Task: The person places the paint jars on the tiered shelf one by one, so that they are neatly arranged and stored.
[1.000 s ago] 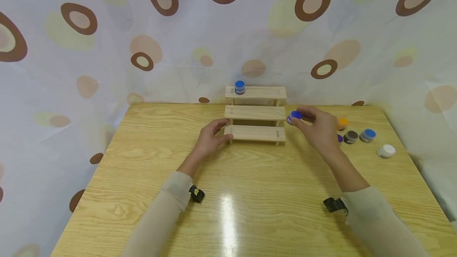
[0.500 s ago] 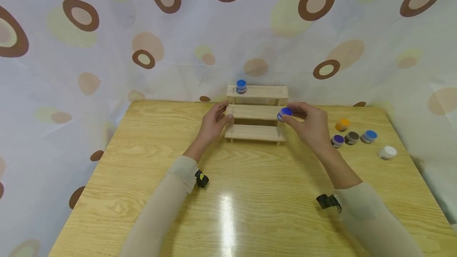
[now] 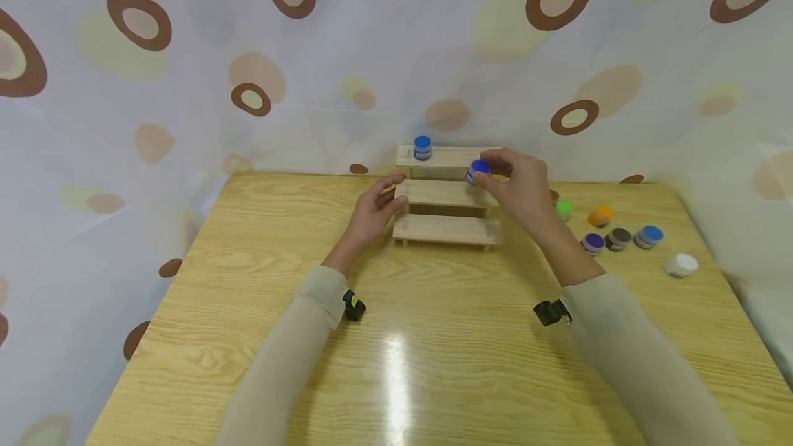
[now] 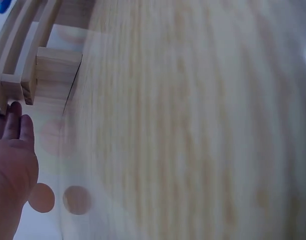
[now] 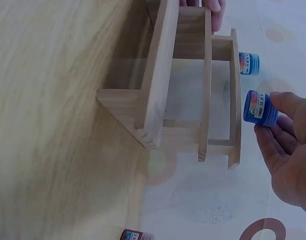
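A small three-tier wooden display rack (image 3: 446, 228) stands at the back of the table. My left hand (image 3: 369, 216) holds the left end of its middle tier, thumb in front and fingers behind; the left wrist view shows this hand (image 4: 12, 167) beside the rack's end. Between thumb and fingers, my right hand (image 3: 522, 190) pinches a dark blue paint jar (image 3: 478, 172) by its lid end. That jar (image 5: 257, 107) is close above the top tier's right part in the right wrist view. A lighter blue paint jar (image 3: 423, 149) sits on the top tier's left end.
Right of the rack, several more paint jars stand on the wooden table (image 3: 248, 260): green (image 3: 564, 210), orange (image 3: 601, 216), purple (image 3: 593, 244), dark brown (image 3: 618, 239), blue (image 3: 648, 237) and white (image 3: 681, 266). A patterned cloth (image 3: 347, 47) hangs behind the table.
My right hand has carried the dark blue jar left and up, from beside the rack to its top tier. My left hand has shifted from the lowest tier's end up to the middle tier.
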`<state>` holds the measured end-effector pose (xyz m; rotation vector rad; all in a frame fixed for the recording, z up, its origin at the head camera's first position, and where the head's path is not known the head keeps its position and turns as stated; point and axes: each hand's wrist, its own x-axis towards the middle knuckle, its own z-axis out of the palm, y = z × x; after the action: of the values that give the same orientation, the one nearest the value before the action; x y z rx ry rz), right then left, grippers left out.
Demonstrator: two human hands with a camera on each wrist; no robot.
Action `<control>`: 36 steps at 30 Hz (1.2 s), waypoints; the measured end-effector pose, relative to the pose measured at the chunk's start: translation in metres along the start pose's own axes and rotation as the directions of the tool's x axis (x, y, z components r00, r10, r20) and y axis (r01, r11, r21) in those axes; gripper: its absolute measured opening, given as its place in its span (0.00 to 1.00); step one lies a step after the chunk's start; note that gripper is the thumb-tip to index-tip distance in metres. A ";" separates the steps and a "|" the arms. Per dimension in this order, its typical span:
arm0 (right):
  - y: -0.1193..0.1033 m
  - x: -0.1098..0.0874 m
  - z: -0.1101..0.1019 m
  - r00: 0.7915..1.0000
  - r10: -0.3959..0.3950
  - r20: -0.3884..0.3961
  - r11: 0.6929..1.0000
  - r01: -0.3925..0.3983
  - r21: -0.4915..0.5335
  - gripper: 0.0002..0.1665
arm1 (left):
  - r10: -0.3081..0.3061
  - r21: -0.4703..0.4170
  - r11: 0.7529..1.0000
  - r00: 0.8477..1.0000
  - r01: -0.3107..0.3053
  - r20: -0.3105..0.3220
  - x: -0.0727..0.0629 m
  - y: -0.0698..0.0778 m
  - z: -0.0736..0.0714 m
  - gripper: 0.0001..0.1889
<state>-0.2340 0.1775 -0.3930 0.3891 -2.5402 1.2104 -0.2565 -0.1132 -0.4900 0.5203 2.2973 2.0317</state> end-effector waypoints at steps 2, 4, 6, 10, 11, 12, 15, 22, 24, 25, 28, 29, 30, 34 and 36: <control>-0.001 0.008 0.000 1.000 -0.006 0.011 1.000 0.006 0.014 0.23 | 0.001 -0.006 1.000 1.000 -0.001 0.000 0.000 0.001 0.003 0.25; -0.001 0.014 -0.001 1.000 0.005 0.022 1.000 -0.005 0.025 0.23 | 0.001 -0.010 1.000 1.000 -0.001 0.005 0.000 0.002 0.005 0.25; -0.001 0.019 -0.002 0.999 0.016 0.041 0.999 -0.017 0.029 0.23 | -0.007 -0.013 1.000 1.000 0.007 0.013 0.000 0.003 0.008 0.25; 0.001 0.028 -0.002 0.998 0.022 0.062 0.999 -0.024 0.032 0.23 | -0.019 -0.034 0.999 1.000 0.019 0.021 0.000 0.004 0.012 0.26; 0.002 0.030 -0.002 0.998 0.019 0.065 0.999 -0.022 0.040 0.23 | -0.021 -0.041 0.999 1.000 0.022 0.021 0.001 0.005 0.012 0.26; 0.002 0.032 -0.002 0.998 0.017 0.067 0.999 -0.020 0.045 0.23 | -0.019 -0.045 0.999 1.000 0.020 0.020 0.001 0.005 0.013 0.26; 0.002 0.037 -0.001 0.997 0.012 0.075 0.998 -0.016 0.054 0.23 | -0.014 -0.054 0.998 1.000 0.016 0.026 0.002 0.007 0.015 0.26; -0.001 0.046 0.007 0.991 0.055 0.122 0.995 -0.064 0.076 0.24 | -0.032 -0.054 0.998 0.999 0.033 0.034 0.003 0.006 0.019 0.26; -0.003 0.047 0.010 0.988 0.071 0.140 0.993 -0.082 0.081 0.25 | -0.038 -0.060 0.997 0.999 0.039 0.030 0.002 0.006 0.019 0.26; -0.003 0.047 0.011 0.986 0.080 0.147 0.992 -0.093 0.087 0.25 | -0.041 -0.061 0.997 0.999 0.043 0.030 0.002 0.005 0.020 0.26; -0.003 0.044 0.016 0.984 0.081 0.158 0.993 -0.094 0.078 0.26 | -0.059 -0.060 0.996 0.998 0.061 0.035 -0.001 0.003 0.021 0.26; -0.003 0.043 0.017 0.984 0.080 0.157 0.993 -0.092 0.075 0.25 | -0.063 -0.058 0.996 0.997 0.065 0.036 -0.002 0.002 0.022 0.26; -0.002 0.042 0.018 0.984 0.077 0.158 0.994 -0.089 0.070 0.25 | -0.068 -0.057 0.996 0.997 0.070 0.036 -0.003 0.001 0.023 0.26; -0.001 0.041 0.019 0.984 0.075 0.163 0.996 -0.083 0.044 0.25 | -0.070 -0.057 0.996 0.997 0.072 0.033 -0.004 0.001 0.025 0.25; -0.001 0.042 0.019 0.983 0.075 0.165 0.996 -0.083 0.042 0.26 | -0.067 -0.057 0.996 0.997 0.068 0.030 -0.002 0.001 0.024 0.25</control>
<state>-0.2753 0.1570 -0.3878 0.4185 -2.6921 1.3223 -0.2487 -0.0901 -0.4927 0.4587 2.2016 2.0397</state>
